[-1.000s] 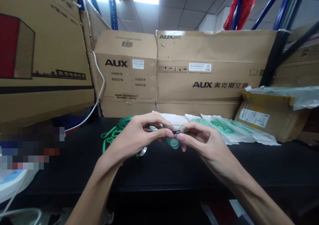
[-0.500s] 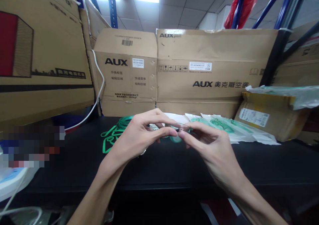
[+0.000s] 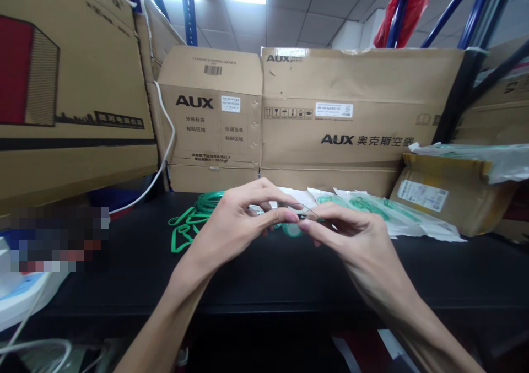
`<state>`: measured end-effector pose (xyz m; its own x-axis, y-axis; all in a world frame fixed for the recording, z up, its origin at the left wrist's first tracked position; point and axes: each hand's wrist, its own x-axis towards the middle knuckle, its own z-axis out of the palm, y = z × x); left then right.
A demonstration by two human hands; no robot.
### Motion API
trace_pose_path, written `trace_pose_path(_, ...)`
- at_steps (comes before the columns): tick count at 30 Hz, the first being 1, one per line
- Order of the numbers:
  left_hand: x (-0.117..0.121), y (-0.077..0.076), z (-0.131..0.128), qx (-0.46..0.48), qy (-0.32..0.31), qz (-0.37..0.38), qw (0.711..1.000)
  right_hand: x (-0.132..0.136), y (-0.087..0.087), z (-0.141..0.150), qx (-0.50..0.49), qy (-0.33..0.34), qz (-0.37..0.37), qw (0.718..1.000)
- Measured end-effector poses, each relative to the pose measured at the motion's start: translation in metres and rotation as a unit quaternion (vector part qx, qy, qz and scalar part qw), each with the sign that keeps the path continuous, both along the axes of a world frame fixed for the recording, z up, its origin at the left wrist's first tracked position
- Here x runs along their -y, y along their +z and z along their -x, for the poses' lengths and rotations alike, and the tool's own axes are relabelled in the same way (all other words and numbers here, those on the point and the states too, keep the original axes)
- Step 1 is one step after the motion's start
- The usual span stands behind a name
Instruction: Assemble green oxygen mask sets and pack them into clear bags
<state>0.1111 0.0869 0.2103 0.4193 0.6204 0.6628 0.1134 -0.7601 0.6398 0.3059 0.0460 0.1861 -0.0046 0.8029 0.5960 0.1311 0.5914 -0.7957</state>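
Note:
In the middle of the head view, my left hand (image 3: 248,219) and my right hand (image 3: 355,227) meet over the black table. Thumb and fingers of each are pinched on one small dark, shiny piece (image 3: 303,216), too small to identify. A thin dark strand (image 3: 309,210) arches above it between the two hands. Behind the fingers lies a round, pale green item (image 3: 292,230), partly hidden. Left of my left hand, a bundle of green cords (image 3: 185,227) rests on the table.
Clear bags (image 3: 367,207) with green contents lie at the back right, beside a taped cardboard box (image 3: 438,191). AUX cartons (image 3: 330,103) stand along the back. A large carton (image 3: 82,86) and a white cable (image 3: 169,136) are at left. The table's front edge (image 3: 264,308) is near me.
My hands have shifted very slightly right, still pinched together. The small dark piece shows a little more between the fingertips. The whole view has moved slightly.

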Motion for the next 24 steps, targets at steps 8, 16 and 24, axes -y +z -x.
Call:
trace_pose_path(8,-0.001,0.001,0.001,-0.022,0.022,-0.011,0.999,0.002,0.001,-0.003,0.018,0.014,0.008,1.0)
trace_pose_path(16,-0.002,-0.001,0.0,-0.032,0.048,-0.055,0.997,-0.001,0.002,-0.004,0.022,0.018,0.013,1.0)
trace_pose_path(24,-0.006,-0.004,0.002,-0.059,0.024,-0.158,0.985,-0.006,0.003,-0.015,0.046,0.092,0.027,0.994)
